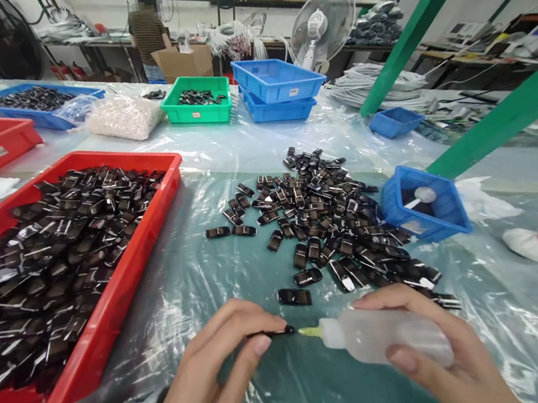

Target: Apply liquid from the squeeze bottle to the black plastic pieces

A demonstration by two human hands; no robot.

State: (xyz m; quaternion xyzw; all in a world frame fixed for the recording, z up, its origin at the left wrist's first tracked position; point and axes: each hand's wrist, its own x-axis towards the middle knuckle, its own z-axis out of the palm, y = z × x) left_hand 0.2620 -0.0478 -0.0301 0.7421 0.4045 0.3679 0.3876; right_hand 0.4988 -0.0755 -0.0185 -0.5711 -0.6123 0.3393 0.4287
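Between the thumb and fingers of my left hand (217, 364) is a small black plastic part (283, 331), seen edge-on. My right hand (436, 338) is wrapped round a translucent squeeze bottle (370, 334) lying sideways. Its yellowish nozzle tip (309, 332) points left and is at the end of the black part; I cannot tell whether they touch. Just beyond my hands lies a single black part (294, 297). Behind it spreads a loose pile of the same glossy black parts (319, 200).
A red tray (152, 232) heaped with black parts stands at left. A small blue bin (429, 225) with a white spoon-like tool (423, 197) is at right. Farther back are a green tray (198, 113), stacked blue trays (277, 86), a fan (318, 26), green posts (423, 17) and a person (147, 34).
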